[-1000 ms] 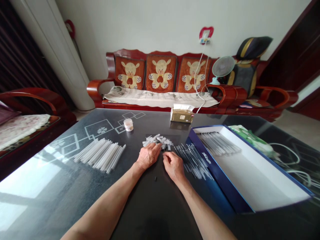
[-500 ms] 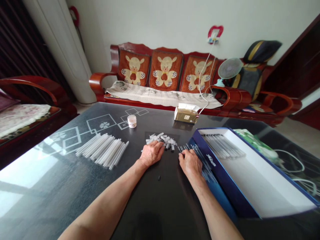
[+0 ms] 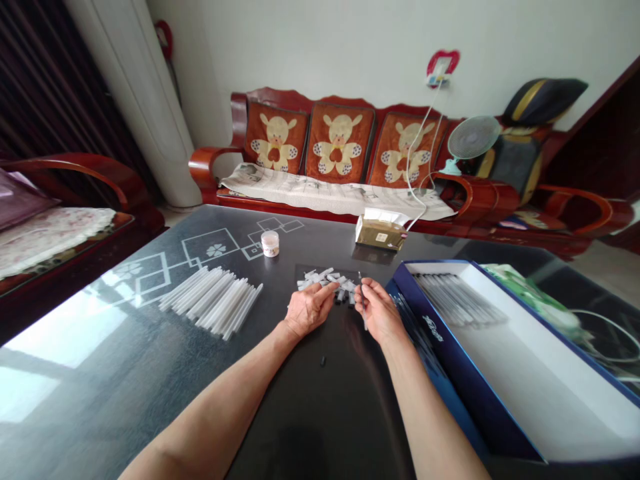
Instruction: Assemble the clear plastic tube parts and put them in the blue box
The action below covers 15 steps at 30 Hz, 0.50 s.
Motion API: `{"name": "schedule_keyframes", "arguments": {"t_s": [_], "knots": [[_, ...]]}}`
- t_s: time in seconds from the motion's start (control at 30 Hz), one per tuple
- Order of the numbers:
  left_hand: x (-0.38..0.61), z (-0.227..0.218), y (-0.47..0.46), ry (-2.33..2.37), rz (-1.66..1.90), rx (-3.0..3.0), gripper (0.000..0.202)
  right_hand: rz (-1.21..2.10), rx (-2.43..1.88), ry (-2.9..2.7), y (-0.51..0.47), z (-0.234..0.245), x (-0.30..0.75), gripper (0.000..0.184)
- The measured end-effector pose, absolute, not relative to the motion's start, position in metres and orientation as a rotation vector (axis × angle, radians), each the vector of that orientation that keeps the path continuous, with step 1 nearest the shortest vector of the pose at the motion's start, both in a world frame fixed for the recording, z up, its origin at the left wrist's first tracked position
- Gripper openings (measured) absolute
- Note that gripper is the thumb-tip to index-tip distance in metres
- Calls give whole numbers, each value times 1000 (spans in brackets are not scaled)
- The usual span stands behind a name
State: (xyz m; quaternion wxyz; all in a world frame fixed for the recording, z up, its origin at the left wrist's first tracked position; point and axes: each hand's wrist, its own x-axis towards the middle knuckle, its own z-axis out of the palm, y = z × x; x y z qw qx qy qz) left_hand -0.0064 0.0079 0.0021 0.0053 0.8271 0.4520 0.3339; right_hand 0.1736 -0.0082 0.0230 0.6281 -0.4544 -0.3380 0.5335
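My right hand (image 3: 379, 309) pinches a thin dark refill (image 3: 363, 300) and holds it nearly upright above the dark glass table (image 3: 150, 347). My left hand (image 3: 309, 308) rests with curled fingers on the near edge of a small heap of short clear caps (image 3: 327, 282); whether it grips one I cannot tell. A loose row of thin refills (image 3: 407, 313) lies to the right of my right hand, against the blue box.
A pile of white tubes (image 3: 213, 300) lies at the left. An open blue box (image 3: 500, 360) at the right holds more tubes (image 3: 455, 290). A small jar (image 3: 271, 243) and a tissue box (image 3: 380, 230) stand farther back. A tiny dark piece (image 3: 323, 361) lies between my forearms.
My right hand went right to the row of refills, then came back toward the cap heap with one refill pinched and raised. My left hand stayed at the caps.
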Motion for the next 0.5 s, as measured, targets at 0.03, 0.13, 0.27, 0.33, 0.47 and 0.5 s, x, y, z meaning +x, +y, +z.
{"name": "schedule_keyframes", "arguments": {"t_s": [0.03, 0.13, 0.27, 0.33, 0.47, 0.5], "knots": [[-6, 3, 8, 1414, 1052, 2581, 31, 1305, -925, -695, -8, 20, 169, 30], [-6, 4, 8, 1390, 1089, 2554, 28, 1428, -753, -593, -7, 14, 161, 36], [-5, 4, 8, 1375, 1118, 2534, 24, 1456, -709, -547, -2, 11, 159, 29], [-5, 3, 8, 1382, 1113, 2531, 22, 1445, -703, -529, 1, 9, 160, 28], [-4, 1, 8, 1393, 1118, 2518, 22, 1396, -699, -600, 3, 6, 159, 28], [-4, 1, 9, 1395, 1120, 2514, 23, 1382, -710, -629, 2, 6, 158, 28]]}}
